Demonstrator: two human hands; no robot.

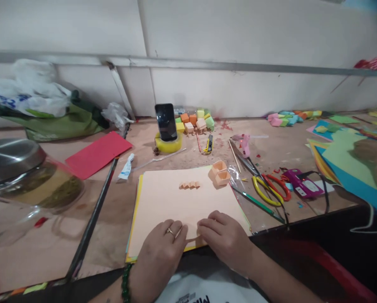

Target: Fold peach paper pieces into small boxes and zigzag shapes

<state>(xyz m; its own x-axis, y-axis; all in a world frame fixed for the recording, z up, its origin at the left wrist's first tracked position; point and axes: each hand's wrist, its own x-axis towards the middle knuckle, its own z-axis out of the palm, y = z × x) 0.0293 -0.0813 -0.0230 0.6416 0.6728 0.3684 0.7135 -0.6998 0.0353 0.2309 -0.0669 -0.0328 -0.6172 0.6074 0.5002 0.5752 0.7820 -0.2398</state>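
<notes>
My left hand, with a ring and a green bead bracelet, is closed at the front edge of a stack of coloured paper topped by a peach sheet. My right hand faces it, fingers curled and pressed together. Between the fingertips runs a narrow peach paper strip, its ends hidden by my fingers. Beyond my hands, a small zigzag-folded peach paper piece lies on the sheet. Open peach paper boxes, joined together, rest at the stack's far right corner.
Right of the stack lie scissors, a green pencil, a pink glue gun and a purple power strip. A phone leans in a yellow tape roll. Another person's hand is at far right.
</notes>
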